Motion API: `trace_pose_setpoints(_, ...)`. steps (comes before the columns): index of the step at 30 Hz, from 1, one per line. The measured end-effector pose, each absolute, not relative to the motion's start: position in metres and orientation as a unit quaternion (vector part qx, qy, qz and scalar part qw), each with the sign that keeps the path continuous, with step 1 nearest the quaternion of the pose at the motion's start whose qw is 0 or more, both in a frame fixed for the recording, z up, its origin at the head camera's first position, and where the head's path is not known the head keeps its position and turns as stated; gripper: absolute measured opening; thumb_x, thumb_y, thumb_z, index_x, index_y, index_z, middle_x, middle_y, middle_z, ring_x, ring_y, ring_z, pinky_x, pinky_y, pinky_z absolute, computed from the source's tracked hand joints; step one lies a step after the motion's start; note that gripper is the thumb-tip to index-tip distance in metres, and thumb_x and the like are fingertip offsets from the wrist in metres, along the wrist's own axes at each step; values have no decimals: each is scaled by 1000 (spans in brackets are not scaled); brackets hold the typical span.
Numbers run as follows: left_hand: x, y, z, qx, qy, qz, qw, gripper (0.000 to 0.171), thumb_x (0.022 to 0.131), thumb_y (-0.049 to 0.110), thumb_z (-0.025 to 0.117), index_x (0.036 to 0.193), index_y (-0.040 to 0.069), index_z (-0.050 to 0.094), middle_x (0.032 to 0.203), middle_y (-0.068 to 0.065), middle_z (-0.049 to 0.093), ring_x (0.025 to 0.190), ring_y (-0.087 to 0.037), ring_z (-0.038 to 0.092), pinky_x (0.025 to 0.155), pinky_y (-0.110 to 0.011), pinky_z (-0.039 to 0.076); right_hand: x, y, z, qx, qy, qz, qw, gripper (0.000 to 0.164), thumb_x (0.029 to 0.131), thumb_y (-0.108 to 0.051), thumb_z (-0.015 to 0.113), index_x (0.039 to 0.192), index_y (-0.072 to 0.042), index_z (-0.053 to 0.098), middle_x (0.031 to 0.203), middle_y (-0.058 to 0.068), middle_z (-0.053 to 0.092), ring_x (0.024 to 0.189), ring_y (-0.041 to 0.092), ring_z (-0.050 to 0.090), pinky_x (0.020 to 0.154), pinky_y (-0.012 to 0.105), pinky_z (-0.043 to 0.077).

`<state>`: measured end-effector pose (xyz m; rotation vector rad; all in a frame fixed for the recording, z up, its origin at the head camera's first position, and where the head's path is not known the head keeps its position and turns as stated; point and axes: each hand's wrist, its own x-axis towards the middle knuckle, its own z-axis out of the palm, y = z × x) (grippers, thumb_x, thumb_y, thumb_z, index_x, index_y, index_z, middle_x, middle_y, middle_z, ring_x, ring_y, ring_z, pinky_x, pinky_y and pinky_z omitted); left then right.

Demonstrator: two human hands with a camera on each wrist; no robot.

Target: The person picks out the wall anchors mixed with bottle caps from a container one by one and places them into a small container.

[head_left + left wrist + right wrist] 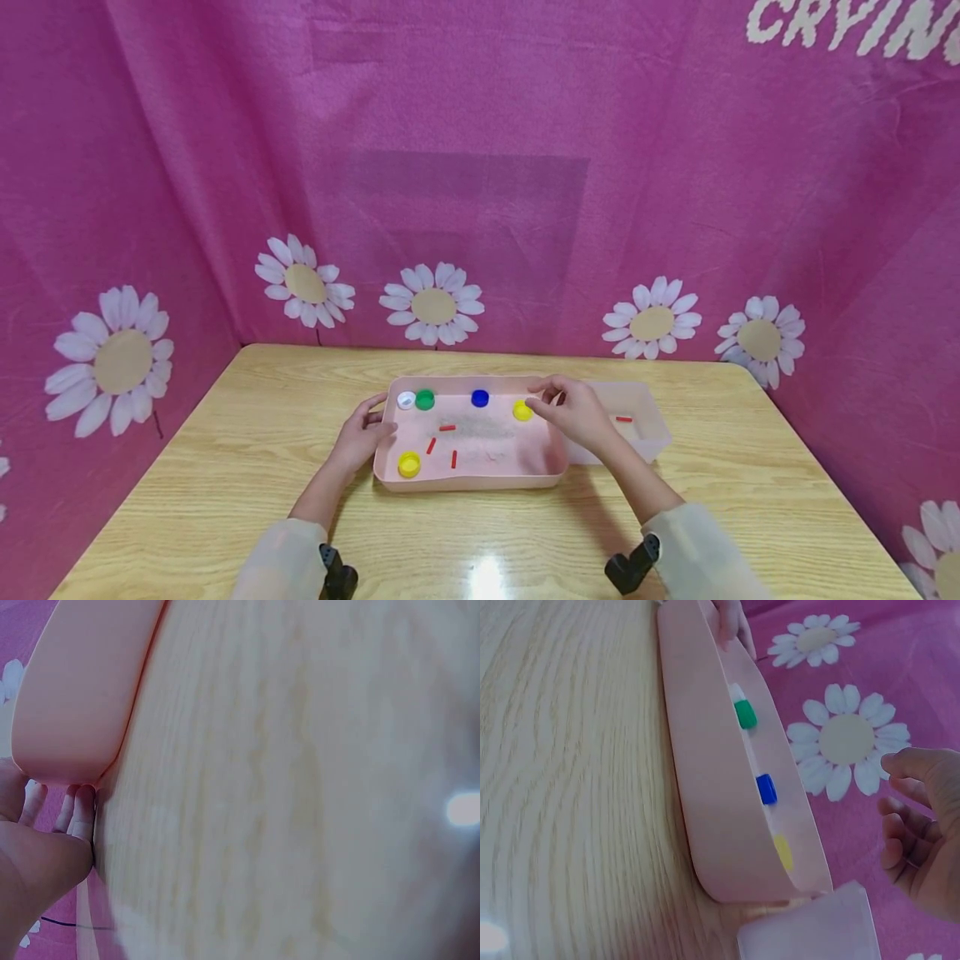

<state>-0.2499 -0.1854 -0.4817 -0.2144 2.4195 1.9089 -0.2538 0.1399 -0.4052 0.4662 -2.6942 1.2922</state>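
Observation:
A pink tray (480, 482) stands on the table. My left hand (358, 437) holds its left wall, the thumb over the rim and the fingers along the outside. Above the tray's right end hovers my right hand (577, 412), fingers loosely bent, with nothing visible between them. Just left of its fingertips lies a yellow cap (522, 410). Along the back of the tray are a blue cap (480, 398), a green cap (424, 400) and a white cap (406, 401). Another yellow cap (408, 464) sits in the front left corner, near three small red sticks (453, 459).
A pale translucent box (652, 433) adjoins the tray's right side, with a red stick (623, 419) inside. Both stand on a wooden table (300, 392). Behind it hangs a magenta cloth (480, 250) with daisies.

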Motion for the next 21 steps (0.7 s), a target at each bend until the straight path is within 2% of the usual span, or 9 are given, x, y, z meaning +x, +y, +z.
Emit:
trace_pose_setpoints(5,-250,-185,-482,-74,783,617,26,57,90,9,55,143,14,35,128,-23,49,109,-29,53,91,-34,50,-252,128,-409,166,-884,435,54,17,79,-16,73,93,-8,69,69,1,58,62,12,47,52,21,38)
trace_pose_setpoints(13,-248,-184,-480,-74,784,616,23,56,91,8,55,143,12,36,128,-24,49,108,-28,52,90,-33,50,-251,113,-421,183,-872,451,43,17,78,-15,73,92,-5,70,75,2,58,63,10,49,55,19,40)
trace_pose_setpoints(21,-248,-184,-480,-70,780,621,21,57,90,7,56,143,12,35,127,-24,49,107,-27,53,88,-30,50,-250,97,-430,244,-858,448,48,16,76,-9,74,89,-1,69,66,4,58,61,12,50,54,18,42)
